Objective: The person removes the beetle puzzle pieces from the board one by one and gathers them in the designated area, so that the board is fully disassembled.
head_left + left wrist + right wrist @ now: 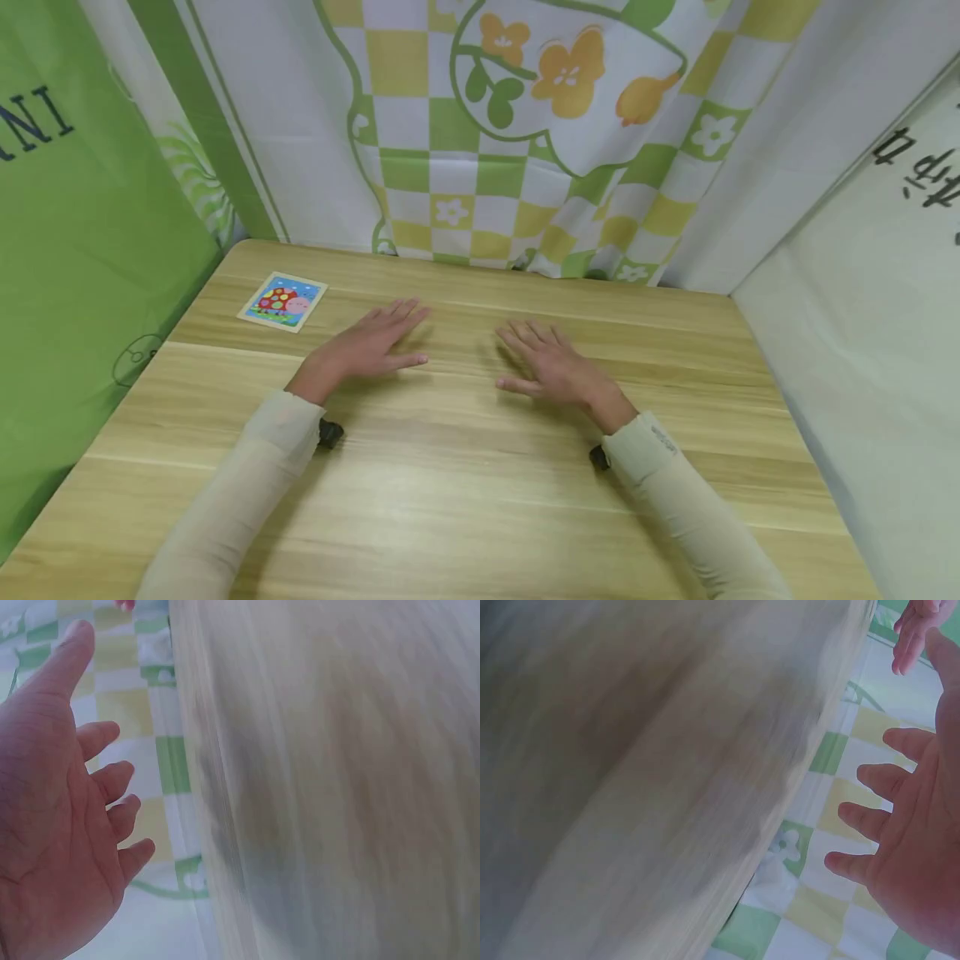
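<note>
Both hands hover palm down over the wooden table [465, 500], fingers spread and holding nothing. My left hand [369, 343] is left of the middle, its fingers pointing toward the back edge. Nearest to it lies a flat square picture [285, 302] of a red ladybug with coloured spots on blue, within a pale border. On the other side, my right hand [551, 367] reaches toward the middle, thumb out to the left. The left wrist view has the left palm [56, 817] with loosely extended fingers; the right palm [922, 840] looks alike in the right wrist view.
Behind the table hangs a checkered curtain [517, 192] in green, yellow and white, reaching down to the back edge. A green cloth [90, 250] borders the left side. A white sheet with dark handwriting [885, 275] stands along the right.
</note>
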